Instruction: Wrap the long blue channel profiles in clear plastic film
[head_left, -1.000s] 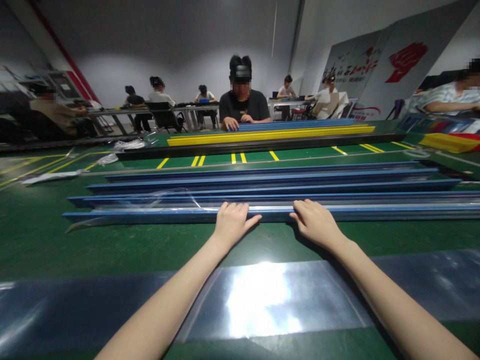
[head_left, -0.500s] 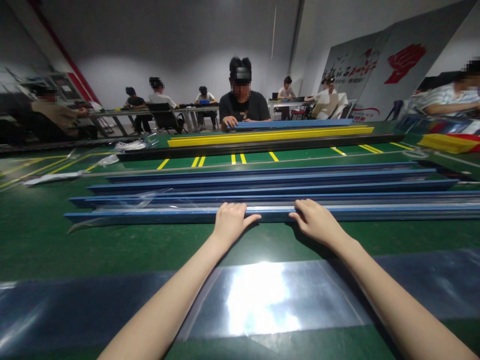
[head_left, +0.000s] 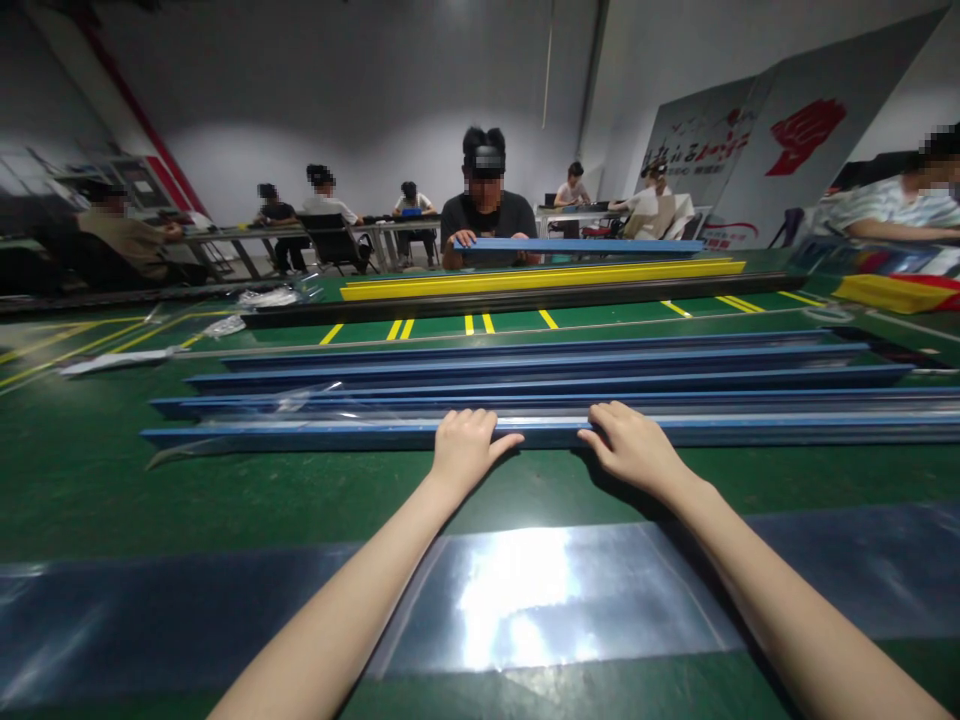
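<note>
The nearest long blue channel strip [head_left: 300, 437] lies across the green table, with clear plastic film [head_left: 289, 402] around its left part. My left hand [head_left: 466, 443] is closed over the strip's near edge, fingers on top and thumb along the front. To its right, my right hand [head_left: 624, 440] grips the same edge, fingers curled over and thumb in front. Parts of the fingers are hidden behind the strip. Several more blue strips [head_left: 525, 380] lie just beyond, roughly parallel. Under my forearms a flat clear plastic sheet [head_left: 592, 590] reflects the light.
Farther back are a yellow strip [head_left: 555, 280] and a black strip [head_left: 525, 302]. Across the table a person [head_left: 491, 215] holds another blue strip [head_left: 585, 246]. A yellow tray [head_left: 889, 292] stands at the right. Crumpled plastic [head_left: 270, 297] lies at the back left.
My hands keep their hold on the nearest strip, and the strips' left ends sit slightly farther right in view. The person opposite has raised the near end of their blue strip a little.
</note>
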